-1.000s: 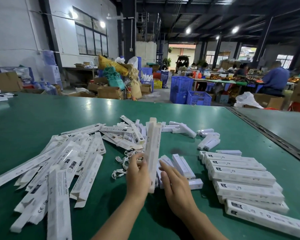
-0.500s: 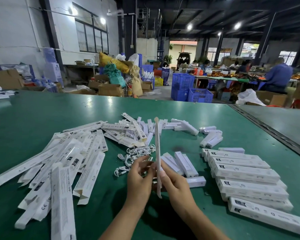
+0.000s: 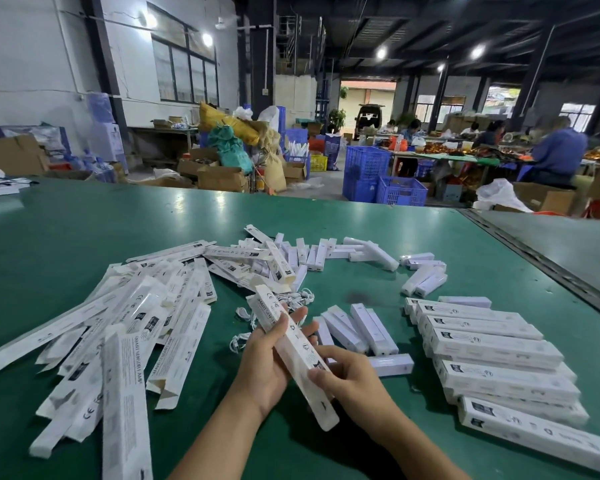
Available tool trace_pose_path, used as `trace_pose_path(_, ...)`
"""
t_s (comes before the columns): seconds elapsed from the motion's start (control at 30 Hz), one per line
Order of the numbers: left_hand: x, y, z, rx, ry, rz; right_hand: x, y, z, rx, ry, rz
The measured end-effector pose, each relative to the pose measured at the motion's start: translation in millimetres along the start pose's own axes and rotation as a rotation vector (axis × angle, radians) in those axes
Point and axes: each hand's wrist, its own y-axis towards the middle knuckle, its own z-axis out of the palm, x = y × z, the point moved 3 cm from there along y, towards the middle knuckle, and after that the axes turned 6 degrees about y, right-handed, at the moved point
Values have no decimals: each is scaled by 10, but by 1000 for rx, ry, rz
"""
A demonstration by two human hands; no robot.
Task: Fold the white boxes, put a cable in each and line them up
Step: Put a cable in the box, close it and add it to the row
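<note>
Held box (image 3: 291, 344): one long white carton, up off the table (image 3: 84, 230). It lies on a diagonal between both hands, far end away to the left, near end toward me on the right. It reads as squared up into a tube. I cannot tell whether either end flap is tucked.

Left hand (image 3: 267, 362): under the box's middle, palm up, fingers (image 3: 280, 323) wrapped over its upper face.
Right hand (image 3: 352, 379): on the near half, thumb and fingers (image 3: 333, 351) pinching the long edges.
Both hands are closed on the carton and hold nothing else.

Around the box:
- Flat unfolded cartons (image 3: 136, 323) fanned out to its left.
- Loose white cables (image 3: 293, 298) on the table just beyond its far end, partly hidden behind it.
- Short white blocks (image 3: 364, 327) just to its right.
- Finished row (image 3: 492, 351) further right, well apart.

Step, my reading: forming the carton, cable not yet in.

To do it well I'd:
- Run the long creases firmly so the section holds square.
- Close one end fully first.
- Keep the left grip light so the walls don't bow.
- Then free the right hand for a cable from beyond the far end.

Risk: a half-tucked flap popping open once the cable goes in.
</note>
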Motion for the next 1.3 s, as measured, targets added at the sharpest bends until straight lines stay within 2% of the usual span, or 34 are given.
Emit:
trace_pose_path(0.13,15,21,-24,-1,-46,0,-3,-1,0,-1,8,19)
trace_pose_path(0.37,55,44,-64,-20,8,10,4,1,18,12,-12,1)
trace_pose_path(0.47,26,25,-40,-23,26,39,-7,-6,-8,8,106,13)
trace_pose_path(0.53,28,-5,-19,-39,138,99,-26,1,-38,-26,234,20)
trace_pose_path(0.67,63,-94,76,-96,599,423,-92,59,-104,-174,448,11)
trace_pose_path(0.8,89,-181,118,-153,745,528,-92,88,-138,-251,591,-7)
trace_pose_path(0.9,112,-228,127,-140,950,629,-97,99,-183,-336,544,-66)
trace_pose_path(1.03,113,-237,152,-135,1196,712,-94,81,-252,-464,321,-135)
trace_pose_path(1.13,112,-237,169,-101,1251,669,-79,73,-249,-489,224,-170)
trace_pose_path(1.3,75,-248,185,-92,1286,659,-37,68,-199,-447,239,-245)
